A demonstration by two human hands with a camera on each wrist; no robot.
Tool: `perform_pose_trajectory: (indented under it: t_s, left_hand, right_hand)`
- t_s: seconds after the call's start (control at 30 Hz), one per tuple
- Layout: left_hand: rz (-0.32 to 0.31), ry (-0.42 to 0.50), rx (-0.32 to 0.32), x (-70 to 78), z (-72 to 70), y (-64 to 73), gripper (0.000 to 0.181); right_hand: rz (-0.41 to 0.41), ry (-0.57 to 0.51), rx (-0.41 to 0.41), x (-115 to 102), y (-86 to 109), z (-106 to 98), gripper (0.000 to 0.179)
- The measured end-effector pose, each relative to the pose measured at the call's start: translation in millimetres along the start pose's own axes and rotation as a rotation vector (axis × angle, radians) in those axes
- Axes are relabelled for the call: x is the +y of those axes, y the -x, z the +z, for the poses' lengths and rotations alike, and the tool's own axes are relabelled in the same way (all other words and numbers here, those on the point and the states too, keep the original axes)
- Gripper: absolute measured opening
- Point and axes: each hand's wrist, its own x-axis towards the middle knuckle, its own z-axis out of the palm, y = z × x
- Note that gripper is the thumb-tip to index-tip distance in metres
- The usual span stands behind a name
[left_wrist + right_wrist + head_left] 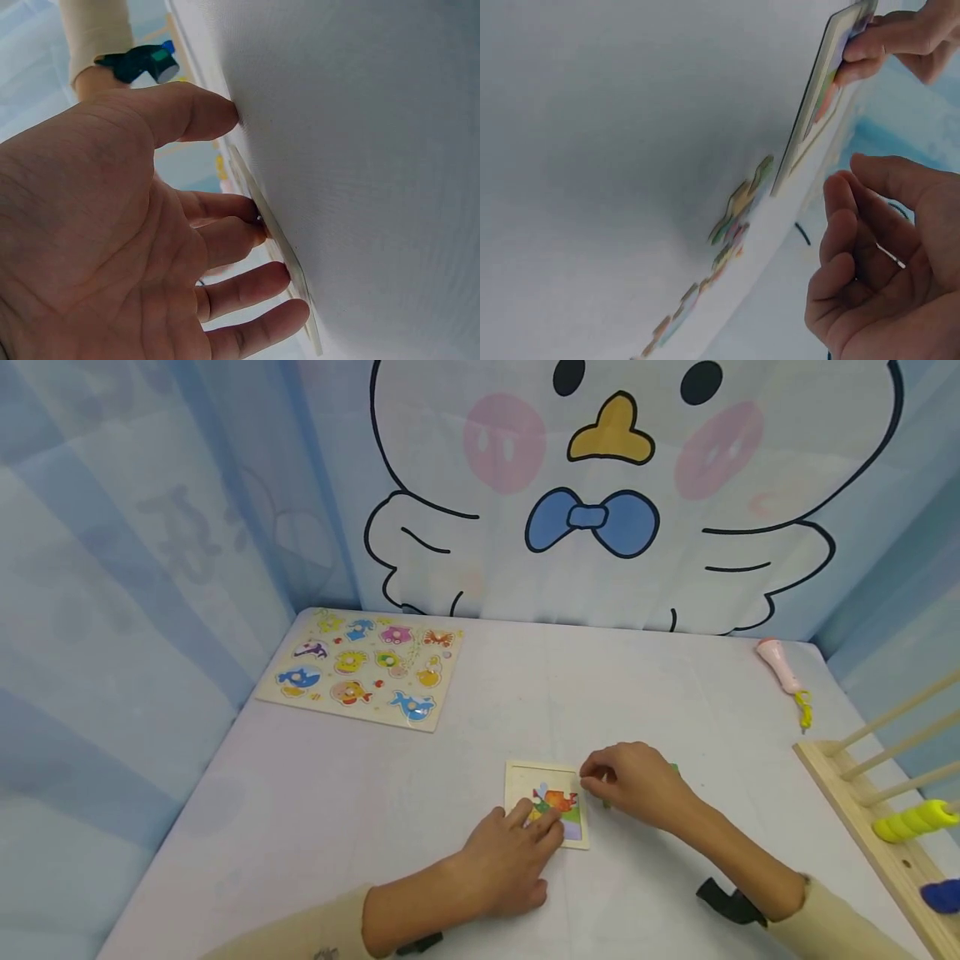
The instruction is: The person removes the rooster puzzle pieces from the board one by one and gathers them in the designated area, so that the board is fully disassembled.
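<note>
The small, rectangular, pale-wood puzzle tray (547, 766) lies on the white-covered table (645, 693), my left grip (506, 864) resting loosely spread fingers on it, likely to steady it. My right grip (637, 785) curls narrow by its upper right corner, no piece showing; loose multicoloured puzzle pieces (740, 201) lie beside it, presumably for easy reach.

The puzzle (558, 800) lies on the table (315, 793), the left hand (513, 858) on it, the right hand (637, 785) by its far right corner. Loose pieces (739, 199) (mostly hidden from above) lie to its right. Behind left: a board (367, 670). Far right: a handheld toy (780, 668), an abacus (855, 814) before it.
</note>
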Motion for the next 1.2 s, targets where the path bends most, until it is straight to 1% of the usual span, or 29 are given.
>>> perform_pose_trajectory:
  t_s: [0.1,0.2,0.3,0.53,0.7,0.87,1.0,1.2]
  left_hand:
    - [0.002,-0.008,0.003,-0.5,0.2,0.1,0.067]
    - [0.006,-0.012,0.0,-0.5,0.1,0.4,0.067]
    - [0.012,-0.014,0.005,0.7,0.7,0.1,0.067]
    - [0.011,-0.024,0.036,1.0,3.1,2.7,0.067]
    - [0.015,-0.017,0.044,0.8,5.5,3.1,0.066]
    - [0.02,-0.01,0.031,-0.4,4.6,3.2,0.065]
    - [0.02,-0.007,0.019,-1.5,3.5,2.4,0.067]
    - [0.021,0.002,0.02,-2.1,3.3,1.7,0.067]
  right_hand:
    - [-0.048,-0.042,-0.055,-8,-9.7,8,0.004]
    - [-0.063,-0.049,-0.112,-12,-16.6,16,0.005]
    - [-0.061,-0.043,-0.14,-13,-18.5,21,0.006]
    - [-0.086,-0.044,-0.135,-12,-19.9,23,0.012]
    - [-0.111,-0.076,-0.159,-10,-22.2,23,0.016]
    - [-0.117,-0.119,-0.184,-9,-24.3,23,0.017]
    - [-0.119,-0.154,-0.187,-8,-25.3,22,0.017]
    - [-0.106,-0.216,-0.198,-3,-25.8,24,0.016]
